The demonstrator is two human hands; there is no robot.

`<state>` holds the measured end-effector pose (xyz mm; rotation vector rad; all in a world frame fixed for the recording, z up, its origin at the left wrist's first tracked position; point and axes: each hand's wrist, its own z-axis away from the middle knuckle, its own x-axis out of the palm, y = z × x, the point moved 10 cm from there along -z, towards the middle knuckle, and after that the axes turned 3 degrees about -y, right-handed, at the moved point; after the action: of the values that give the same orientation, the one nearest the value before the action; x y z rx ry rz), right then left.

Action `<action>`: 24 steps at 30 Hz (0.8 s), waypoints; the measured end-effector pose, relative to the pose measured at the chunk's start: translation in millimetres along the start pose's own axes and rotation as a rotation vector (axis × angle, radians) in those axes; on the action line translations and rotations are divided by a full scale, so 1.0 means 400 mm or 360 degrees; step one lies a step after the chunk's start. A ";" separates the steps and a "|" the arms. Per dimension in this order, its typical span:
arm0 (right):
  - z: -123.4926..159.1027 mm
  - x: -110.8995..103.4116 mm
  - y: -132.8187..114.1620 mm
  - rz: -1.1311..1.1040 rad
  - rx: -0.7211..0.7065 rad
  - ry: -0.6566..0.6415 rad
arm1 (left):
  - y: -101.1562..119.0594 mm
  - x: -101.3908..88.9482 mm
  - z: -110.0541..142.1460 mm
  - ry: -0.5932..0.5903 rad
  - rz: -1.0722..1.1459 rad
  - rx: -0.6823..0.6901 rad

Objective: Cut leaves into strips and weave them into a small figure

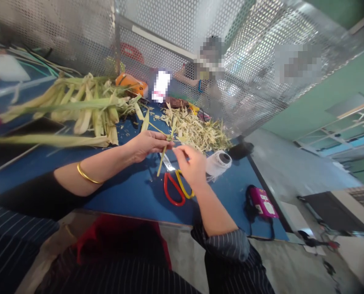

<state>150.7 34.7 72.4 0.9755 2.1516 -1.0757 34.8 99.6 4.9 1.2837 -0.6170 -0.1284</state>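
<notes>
My left hand (149, 145) pinches a bundle of thin green corn husk strips (161, 162); one strip hangs below the fingers and others stick up above them. Right beside it, my right hand (190, 164) is closed, thumb and forefinger pinched near the left fingertips. What it holds is too small to make out. Under the hands lies a pair of scissors (175, 192) with one red and one yellow handle, its blades partly hidden. To the right of my right hand is a spool of white thread (216, 164).
Shredded husk (197, 128) is heaped behind the hands. Long corn husks (84, 104) lie to the left, near an orange packet (132, 85). A dark spool (241, 150) and a purple box (264, 203) with a cord sit at right on the blue table (129, 192). Perforated metal panels stand behind.
</notes>
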 end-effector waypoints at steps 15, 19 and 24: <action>0.014 0.115 0.032 -0.0786 0.0339 -0.0237 | -0.005 -0.015 -0.009 0.0197 -0.0081 0.0244; 0.008 0.109 0.018 -0.0817 0.0268 -0.0281 | 0.003 -0.021 -0.006 0.0248 0.0026 0.0279; 0.007 0.114 0.010 -0.0800 0.0204 -0.0321 | 0.005 -0.026 -0.007 0.0283 -0.0004 0.0293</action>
<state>127.2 50.7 36.3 0.3530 2.2310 -1.4879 27.0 106.9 2.4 1.4559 -0.4826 0.0418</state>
